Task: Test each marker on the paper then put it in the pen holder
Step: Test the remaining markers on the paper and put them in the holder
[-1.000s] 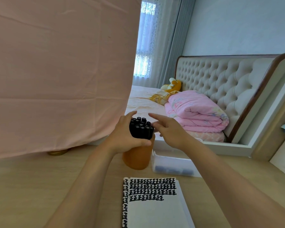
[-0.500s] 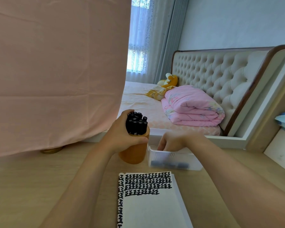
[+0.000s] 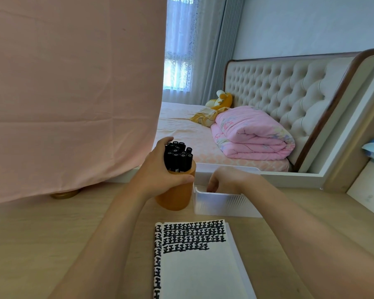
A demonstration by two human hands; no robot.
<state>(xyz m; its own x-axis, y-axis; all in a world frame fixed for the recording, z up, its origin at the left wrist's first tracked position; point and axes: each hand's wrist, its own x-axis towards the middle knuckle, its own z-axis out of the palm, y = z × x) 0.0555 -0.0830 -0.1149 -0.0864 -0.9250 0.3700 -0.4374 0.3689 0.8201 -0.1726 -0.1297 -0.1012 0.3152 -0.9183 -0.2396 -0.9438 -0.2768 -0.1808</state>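
Observation:
An orange cylindrical pen holder [image 3: 175, 196] stands on the wooden desk, packed with several black markers [image 3: 178, 156] standing upright. My left hand [image 3: 160, 169] wraps around the holder's upper part and the markers. Just to its right sits a clear plastic box [image 3: 221, 205]. My right hand [image 3: 227, 180] reaches down into that box with its fingers curled and hidden behind the box wall; whether it holds a marker cannot be seen. A white notebook [image 3: 201, 268] lies in front, its top rows and left margin filled with black marker strokes.
A pink cloth [image 3: 74, 93] hangs at the left down to the desk, with a brass-coloured base [image 3: 64, 194] under its edge. Beyond the desk [image 3: 41, 244] is a bed with a folded pink quilt [image 3: 252, 132] and a tufted headboard.
My right hand left the marker tops at the holder and dropped into the clear box to the right. My left hand stayed around the holder.

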